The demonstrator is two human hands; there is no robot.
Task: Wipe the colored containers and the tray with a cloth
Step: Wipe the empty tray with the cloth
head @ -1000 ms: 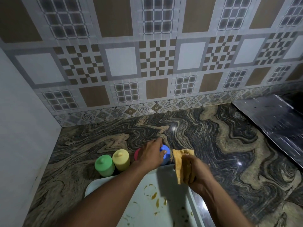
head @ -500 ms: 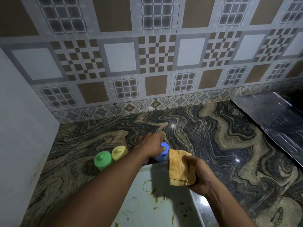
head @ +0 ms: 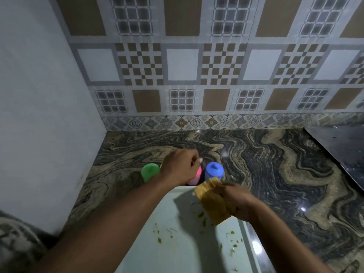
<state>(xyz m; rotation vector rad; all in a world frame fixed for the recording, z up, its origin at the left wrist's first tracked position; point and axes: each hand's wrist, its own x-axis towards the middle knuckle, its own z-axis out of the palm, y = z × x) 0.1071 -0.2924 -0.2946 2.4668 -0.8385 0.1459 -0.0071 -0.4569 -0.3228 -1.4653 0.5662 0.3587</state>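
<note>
Small lidded containers stand in a row on the marble counter just beyond the pale tray (head: 177, 251). The green container (head: 149, 172) is at the left; the blue container (head: 213, 171) stands free at the right. My left hand (head: 180, 167) grips the top of the pink container (head: 196, 177) between them and hides a yellow one almost entirely. My right hand (head: 239, 202) holds a folded tan cloth (head: 213, 201) above the tray's far right corner. The tray carries yellowish food stains and crumbs.
A white wall (head: 43, 115) bounds the counter on the left and a tiled backsplash (head: 216, 75) closes the back. A dark shiny sheet (head: 342, 152) lies at the far right. Bare marble counter (head: 275, 170) stretches between the containers and that sheet.
My left hand has left the blue container and shifted left onto the pink one. My right hand with the cloth stays over the tray corner. The camera has tilted up.
</note>
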